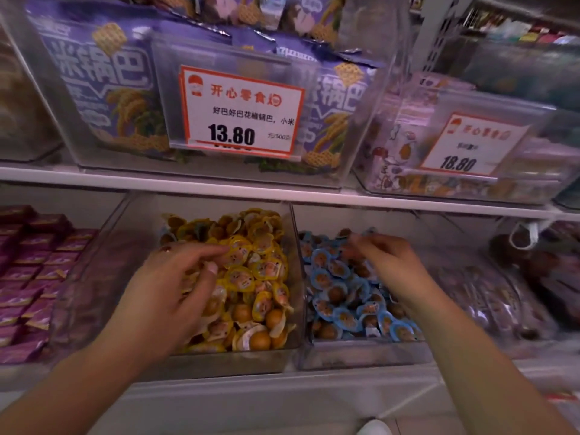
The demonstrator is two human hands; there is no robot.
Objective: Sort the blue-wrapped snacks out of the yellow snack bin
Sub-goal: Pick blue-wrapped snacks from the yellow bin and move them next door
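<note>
clear plastic walls frame the yellow snack bin [292, 277], where the left hand [175, 287] lies on the heap of round yellow-wrapped snacks [260, 277], its fingers spread and lightly bent among them, gripping nothing that shows. just beside it to the right, the right hand [389, 265] hovers over the clear bin of round blue-wrapped snacks [342, 296]; motion blur hides its fingertips, so i cannot tell whether it pinches one. left of both lie purple foil packets [28, 271]. on the shelf above, purple snack bags [103, 86] stand behind a white price card reading 13.80 [240, 113].
</note>
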